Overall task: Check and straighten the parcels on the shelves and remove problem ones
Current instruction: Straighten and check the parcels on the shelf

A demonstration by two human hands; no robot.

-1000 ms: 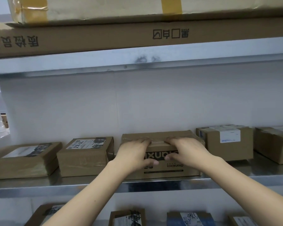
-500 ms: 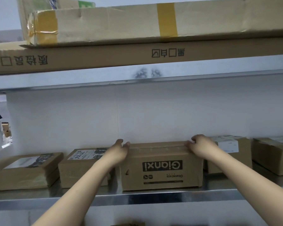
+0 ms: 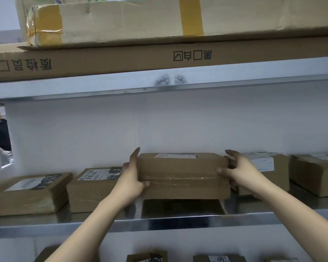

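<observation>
The far ends of the brown cardboard parcel with clear tape along its front (image 3: 183, 175) are covered by the hands, and the white label on its top is too foreshortened to read. Its long axis runs left to right, taped face toward the camera. It sits lifted just above the shiny metal shelf (image 3: 159, 222). The left hand (image 3: 132, 178) and right hand (image 3: 239, 173) clamp its two ends, fingers wrapped round.
</observation>
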